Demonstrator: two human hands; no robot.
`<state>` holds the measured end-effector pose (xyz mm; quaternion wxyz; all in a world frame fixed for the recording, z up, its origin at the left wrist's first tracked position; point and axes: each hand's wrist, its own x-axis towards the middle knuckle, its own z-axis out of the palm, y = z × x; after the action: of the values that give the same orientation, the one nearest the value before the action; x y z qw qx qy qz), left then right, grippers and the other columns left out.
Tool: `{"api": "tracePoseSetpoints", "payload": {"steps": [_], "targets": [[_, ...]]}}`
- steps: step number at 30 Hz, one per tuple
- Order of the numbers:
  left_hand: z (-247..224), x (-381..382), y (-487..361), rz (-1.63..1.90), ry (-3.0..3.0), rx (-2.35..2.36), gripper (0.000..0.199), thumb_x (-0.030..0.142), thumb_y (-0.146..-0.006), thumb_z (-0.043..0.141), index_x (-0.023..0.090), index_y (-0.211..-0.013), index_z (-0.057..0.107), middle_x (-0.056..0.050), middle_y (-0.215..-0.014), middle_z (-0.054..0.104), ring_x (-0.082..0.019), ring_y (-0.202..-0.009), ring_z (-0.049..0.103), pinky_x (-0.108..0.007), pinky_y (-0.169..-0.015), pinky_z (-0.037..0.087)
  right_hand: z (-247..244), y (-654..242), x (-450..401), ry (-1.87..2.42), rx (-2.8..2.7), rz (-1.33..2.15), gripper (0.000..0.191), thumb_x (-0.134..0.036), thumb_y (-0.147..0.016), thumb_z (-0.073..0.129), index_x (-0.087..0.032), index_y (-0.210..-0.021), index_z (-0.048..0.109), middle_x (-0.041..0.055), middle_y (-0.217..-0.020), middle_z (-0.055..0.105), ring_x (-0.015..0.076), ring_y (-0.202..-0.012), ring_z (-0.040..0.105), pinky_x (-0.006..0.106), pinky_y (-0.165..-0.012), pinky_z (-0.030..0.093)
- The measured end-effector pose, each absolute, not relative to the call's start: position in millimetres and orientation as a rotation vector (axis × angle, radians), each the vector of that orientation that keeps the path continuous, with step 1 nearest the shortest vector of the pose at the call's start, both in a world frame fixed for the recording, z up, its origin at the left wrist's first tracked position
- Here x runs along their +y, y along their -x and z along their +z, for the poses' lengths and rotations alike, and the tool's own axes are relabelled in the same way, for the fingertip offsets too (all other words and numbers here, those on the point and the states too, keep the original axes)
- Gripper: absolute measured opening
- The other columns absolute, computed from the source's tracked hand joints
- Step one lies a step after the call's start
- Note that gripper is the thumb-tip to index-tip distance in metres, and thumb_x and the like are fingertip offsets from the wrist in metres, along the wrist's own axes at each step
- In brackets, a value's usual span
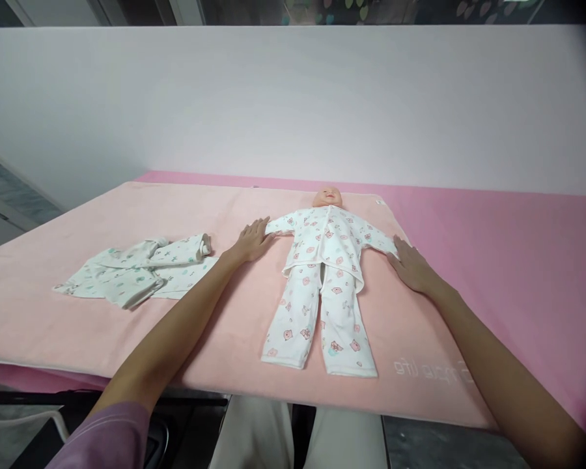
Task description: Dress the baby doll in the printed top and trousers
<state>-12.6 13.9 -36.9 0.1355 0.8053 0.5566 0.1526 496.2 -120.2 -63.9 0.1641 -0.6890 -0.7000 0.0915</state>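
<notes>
A baby doll point(328, 197) lies on its back, its head at the far end. It is dressed in a white printed top point(325, 236) and matching trousers point(322, 319), with the sleeves spread out sideways and the trouser legs pointing toward me. My left hand point(254, 240) lies flat at the cuff of the sleeve on the left, fingers stretched out. At the opposite cuff rests my right hand point(413, 266), its fingers extended and thumb apart. Both cuffs are partly covered by my fingertips, and the doll's own hands cannot be seen.
Left of my left forearm lies a loosely folded set of white baby clothes with a green print point(137, 267). A peach blanket point(215, 345) covers much of the pink table point(512, 260). Behind the table rises a white partition point(293, 104). My legs are below the front edge.
</notes>
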Motion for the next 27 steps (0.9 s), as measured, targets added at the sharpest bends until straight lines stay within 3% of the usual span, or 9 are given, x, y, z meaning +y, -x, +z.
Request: {"api": "tracePoseSetpoints", "payload": {"steps": [3,5,7,9,12,15,21,27], "targets": [[-14.3,3.5,1.1,0.663,-2.343,1.65,0.083,0.069,-0.106,0.032,0.019,-0.171,0.029,-0.02,-0.182,0.018,-0.042,-0.17,0.012,-0.065,-0.133,0.013,-42.0,-476.7,-125.0,1.886,-1.913,0.038,0.08,-0.067,-0.109,0.026,-0.02,-0.173,0.027,0.0141,-0.18,0.028,0.0384,-0.168,0.022,0.066,-0.136,0.017],[11.1,-6.1,-17.3,0.897,-2.362,1.6,0.069,0.064,-0.107,0.033,0.019,-0.157,0.051,-0.019,-0.175,0.037,-0.042,-0.162,0.031,-0.062,-0.13,0.024,-17.1,-452.1,-124.3,1.734,-1.812,-0.088,0.069,-0.064,-0.11,0.03,-0.02,-0.161,0.046,0.017,-0.169,0.046,0.0395,-0.158,0.039,0.065,-0.129,0.029],[38.6,-15.4,-43.3,1.019,-2.344,1.456,0.056,0.062,-0.108,0.035,0.021,-0.131,0.066,-0.017,-0.148,0.065,-0.035,-0.135,0.059,-0.051,-0.117,0.042,9.2,-419.8,-117.9,1.557,-1.744,-0.013,0.055,-0.062,-0.11,0.035,-0.022,-0.136,0.062,0.0154,-0.14,0.068,0.0341,-0.128,0.063,0.054,-0.111,0.049],[60.6,-22.7,-72.1,0.918,-2.257,1.29,0.05,0.065,-0.106,0.042,0.022,-0.113,0.067,-0.012,-0.119,0.076,-0.027,-0.103,0.069,-0.041,-0.095,0.052,30.2,-384.5,-105.7,1.443,-1.795,0.235,0.044,-0.062,-0.109,0.04,-0.025,-0.112,0.065,0.0098,-0.112,0.075,0.027,-0.1,0.068,0.043,-0.09,0.054],[73.7,-28.6,-106.4,0.673,-2.149,1.244,0.046,0.065,-0.1,0.055,0.021,-0.087,0.063,-0.007,-0.091,0.075,-0.022,-0.078,0.065,-0.035,-0.073,0.047,43.9,-340.7,-82.8,1.444,-1.844,0.492,0.032,-0.058,-0.103,0.056,-0.026,-0.101,0.061,0.0035,-0.098,0.073,0.0222,-0.086,0.063,0.036,-0.078,0.048],[68.0,-29.8,-118.1,0.596,-2.109,1.247,0.051,0.061,-0.098,0.059,0.021,-0.067,0.052,-0.005,-0.071,0.062,-0.019,-0.066,0.054,-0.034,-0.063,0.037,42.3,-322.8,-66.3,1.495,-1.878,0.574,0.026,-0.049,-0.1,0.061,-0.025,-0.09,0.058,0.001,-0.086,0.065,0.0201,-0.078,0.055,0.034,-0.072,0.042],[61.0,-28.2,-104.7,0.509,-1.975,1.012,0.048,0.056,-0.09,0.072,0.021,-0.067,0.047,0.001,-0.066,0.044,-0.013,-0.059,0.04,-0.031,-0.057,0.029,41.0,-335.9,-63.7,1.322,-2.014,0.797,0.029,-0.052,-0.096,0.063,-0.025,-0.086,0.065,0.0,-0.089,0.062,0.0187,-0.079,0.051,0.034,-0.072,0.041],[60.0,-24.5,-104.7,0.5,-1.89,0.996,0.031,0.047,-0.088,0.072,0.021,-0.075,0.062,0.0,-0.071,0.051,-0.014,-0.063,0.043,-0.031,-0.061,0.031,42.2,-342.2,-62.6,1.267,-1.941,0.936,0.028,-0.051,-0.092,0.069,-0.024,-0.091,0.071,-0.0002,-0.086,0.058,0.0169,-0.079,0.049,0.033,-0.073,0.039]]}}
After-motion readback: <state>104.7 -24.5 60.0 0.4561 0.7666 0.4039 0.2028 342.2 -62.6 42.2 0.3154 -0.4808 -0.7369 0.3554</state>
